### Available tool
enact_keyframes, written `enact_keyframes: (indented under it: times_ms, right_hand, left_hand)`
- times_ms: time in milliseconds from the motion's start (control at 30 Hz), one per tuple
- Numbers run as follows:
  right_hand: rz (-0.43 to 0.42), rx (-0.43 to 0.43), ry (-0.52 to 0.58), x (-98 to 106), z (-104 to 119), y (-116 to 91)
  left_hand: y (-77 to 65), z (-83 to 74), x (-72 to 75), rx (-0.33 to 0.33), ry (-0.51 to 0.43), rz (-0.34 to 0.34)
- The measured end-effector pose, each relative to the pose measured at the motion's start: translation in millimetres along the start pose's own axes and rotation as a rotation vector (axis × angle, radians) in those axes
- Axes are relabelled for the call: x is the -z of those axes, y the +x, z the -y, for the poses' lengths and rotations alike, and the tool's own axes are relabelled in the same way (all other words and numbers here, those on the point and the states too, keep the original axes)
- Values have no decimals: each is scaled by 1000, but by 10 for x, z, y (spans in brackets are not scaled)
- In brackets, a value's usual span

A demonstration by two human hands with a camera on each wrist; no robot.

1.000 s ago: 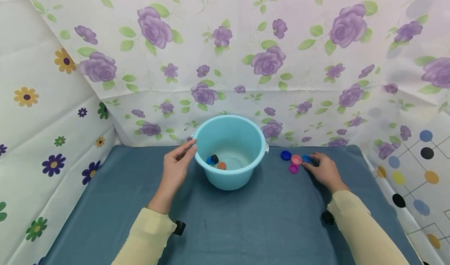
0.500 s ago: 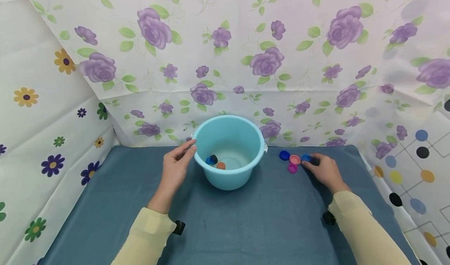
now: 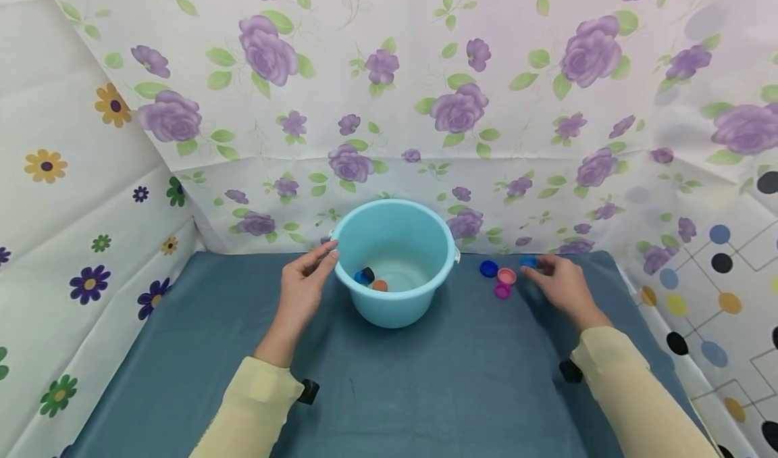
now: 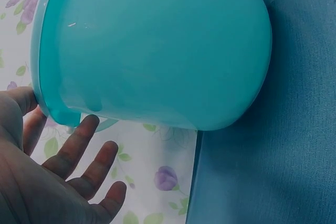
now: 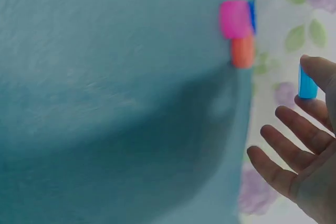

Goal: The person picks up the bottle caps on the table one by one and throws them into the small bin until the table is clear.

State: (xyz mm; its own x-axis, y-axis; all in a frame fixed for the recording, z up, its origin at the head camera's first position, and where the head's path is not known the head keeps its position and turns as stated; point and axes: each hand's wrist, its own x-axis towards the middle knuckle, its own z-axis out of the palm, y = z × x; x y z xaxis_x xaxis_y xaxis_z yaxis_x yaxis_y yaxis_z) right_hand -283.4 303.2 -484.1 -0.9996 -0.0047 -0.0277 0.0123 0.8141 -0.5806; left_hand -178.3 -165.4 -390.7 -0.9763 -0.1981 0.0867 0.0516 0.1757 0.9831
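Note:
A light blue plastic bucket (image 3: 389,309) stands on the blue cloth, with a few small caps inside, among them an orange one (image 3: 379,286) and a blue one (image 3: 365,277). At its left rim, my left hand (image 3: 302,289) pinches the edge with thumb and index finger; the other fingers extend in the left wrist view. To the right, my right hand (image 3: 562,288) pinches a bright blue bottle cap (image 5: 307,83) between thumb and index finger, raised off the cloth. Beside it lie a dark blue cap (image 3: 489,269), a salmon cap (image 3: 506,277) and a magenta cap (image 3: 502,291).
Blue cloth (image 3: 389,390) covers the tabletop. Floral sheeting (image 3: 389,127) hangs right behind the bucket and caps. Patterned sheets also close off the left and right sides. The bucket's white handle joint (image 3: 457,255) juts out at its right rim.
My right hand has lifted the bright blue cap up and away from the salmon cap beside it. The left hand stays at the bucket's rim. The view has shifted slightly.

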Motion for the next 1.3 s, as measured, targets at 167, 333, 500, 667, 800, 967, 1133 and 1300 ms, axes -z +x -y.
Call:
enact_keyframes:
  times_ms: [167,333,500,667,800,967,1133,1300]
  right_hand:
    - [-25,58,-13,74,277,-28]
    - [-8,72,8,135,585,-99]
    - [13,129,27,176,815,-156]
    - [40,162,45,219,1006,-203]
    - [37,182,52,259,1159,-241]
    - [2,216,56,304,1351,-298]
    - [-25,277,58,333,1531,-360]
    - [-43,303,64,345,1683,-376]
  left_hand:
    - [1,3,3,12,5,-1]
    - [-3,4,5,22,18,0]
    - [-8,2,-5,31,24,-2]
    - [-19,-15,-8,35,32,-9]
    - [-23,-24,-5,35,34,-14]
    - [-17,-17,-4,30,26,-15]
    - [-7,-6,-7,30,22,-13]
    - [1,-1,-14,33,19,-14]
